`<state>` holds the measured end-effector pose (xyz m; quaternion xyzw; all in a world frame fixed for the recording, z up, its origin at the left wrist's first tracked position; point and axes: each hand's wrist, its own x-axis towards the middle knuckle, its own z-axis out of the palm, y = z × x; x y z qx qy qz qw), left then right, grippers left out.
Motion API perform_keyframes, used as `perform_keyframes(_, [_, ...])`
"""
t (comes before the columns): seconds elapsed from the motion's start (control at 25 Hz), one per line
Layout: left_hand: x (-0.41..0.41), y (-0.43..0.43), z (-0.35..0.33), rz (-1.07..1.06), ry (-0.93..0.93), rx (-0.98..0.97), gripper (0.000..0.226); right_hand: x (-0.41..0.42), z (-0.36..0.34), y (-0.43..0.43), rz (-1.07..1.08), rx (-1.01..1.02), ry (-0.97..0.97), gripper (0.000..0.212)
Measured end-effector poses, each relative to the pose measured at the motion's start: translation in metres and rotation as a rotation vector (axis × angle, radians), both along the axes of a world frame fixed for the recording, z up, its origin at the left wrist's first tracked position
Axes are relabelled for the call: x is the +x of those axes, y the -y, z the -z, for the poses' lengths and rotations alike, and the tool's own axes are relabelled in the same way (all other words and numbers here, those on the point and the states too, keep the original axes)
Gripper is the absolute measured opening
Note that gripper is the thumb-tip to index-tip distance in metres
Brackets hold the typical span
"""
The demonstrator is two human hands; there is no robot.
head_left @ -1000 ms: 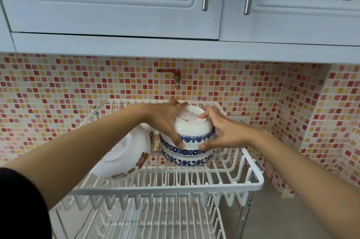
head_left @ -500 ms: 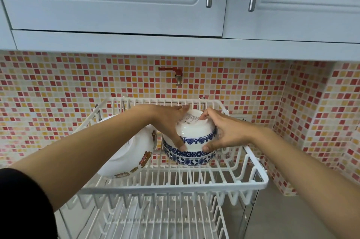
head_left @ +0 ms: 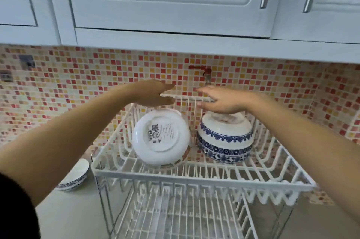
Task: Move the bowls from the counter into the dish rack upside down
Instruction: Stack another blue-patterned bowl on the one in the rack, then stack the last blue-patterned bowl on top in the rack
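Mosaic tiles back the white dish rack [head_left: 196, 177], where a floral bowl [head_left: 161, 138] and stacked blue-patterned bowls [head_left: 225, 141] sit upturned. Left hand [head_left: 153, 93] and right hand [head_left: 220, 100] hover spread and empty. One bowl [head_left: 75, 176] remains on the bench [head_left: 74, 213].

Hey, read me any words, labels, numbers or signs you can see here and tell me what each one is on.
No text here can be read.
White bowl, tilted in the dish rack: a printed label with a QR code and lines of small print on its base, too small and blurred to read.
Blue-patterned bowls, upside down in the rack: pattern only, no words visible.
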<state>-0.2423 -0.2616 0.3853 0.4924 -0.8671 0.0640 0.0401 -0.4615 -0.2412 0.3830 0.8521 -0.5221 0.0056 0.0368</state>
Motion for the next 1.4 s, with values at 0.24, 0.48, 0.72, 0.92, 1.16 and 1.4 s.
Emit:
perform_keyframes(0.24, [0.135,0.002,0.004,-0.232,-0.101,0.027,0.058,0.145,-0.009,0.030,0.010,0.063,0.067,0.054])
perform_keyframes(0.48, [0.262,0.023,0.030,-0.439,-0.062,0.083,0.064,0.297,0.020,0.063,0.154,0.126,0.149,0.054])
perform_keyframes(0.72, [0.351,0.052,0.105,-0.516,-0.128,0.186,0.062,0.409,0.110,0.077,0.255,0.241,0.263,0.041])
perform_keyframes(0.92, [0.395,0.073,0.208,-0.589,-0.267,0.334,0.057,0.444,0.223,0.096,0.392,0.248,0.431,0.042])
perform_keyframes(1.16, [0.423,0.099,0.341,-0.772,-0.404,0.484,0.052,0.468,0.335,0.130,0.594,0.401,0.564,0.061])
perform_keyframes(1.4, [0.400,0.098,0.408,-0.879,-0.715,0.505,0.054,0.495,0.418,0.148,0.700,0.709,0.869,0.058])
